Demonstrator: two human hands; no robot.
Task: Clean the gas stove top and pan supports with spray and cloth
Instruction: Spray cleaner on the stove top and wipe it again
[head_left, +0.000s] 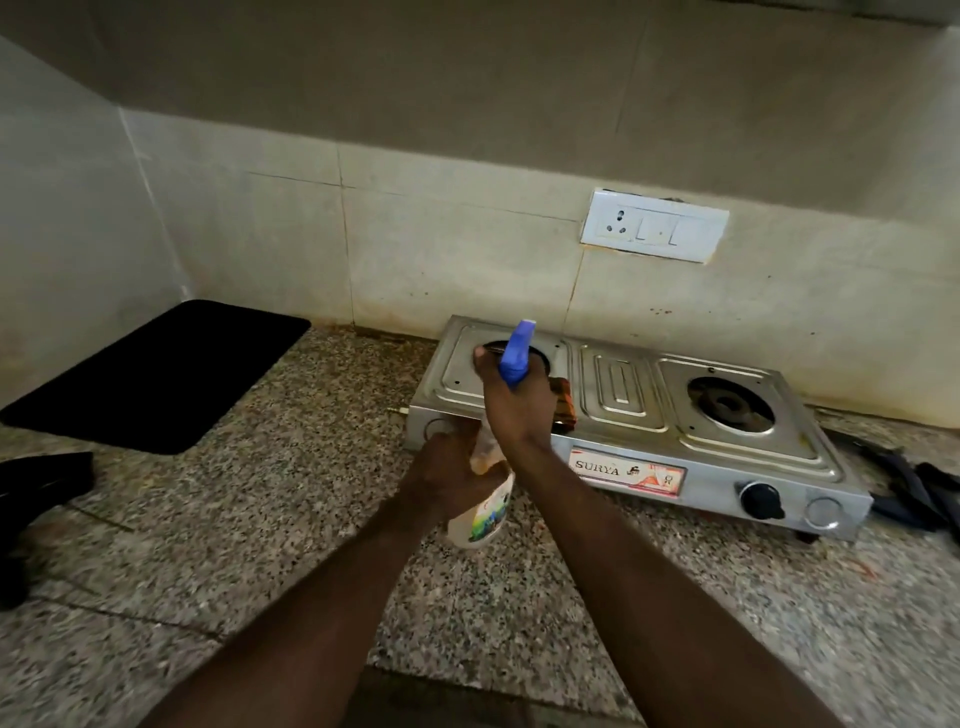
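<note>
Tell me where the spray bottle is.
Head view, centre: the spray bottle is gripped by the left hand low and right hand on top, in front of the left end of the stove.

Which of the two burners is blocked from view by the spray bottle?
The left burner, mostly hidden behind the blue spray head and the right hand; the right burner shows fully.

A speckled granite countertop (260, 519) is seen across the lower half of the frame, met at the back by a wall of pale tiles (441, 234) marked with brownish stains along the joints. A white switch plate (654, 226) with one socket is fixed to the tiles at centre right. A black mat (156, 374) is laid at left, beside the side wall (62, 208). The scene is dimly lit.
</note>
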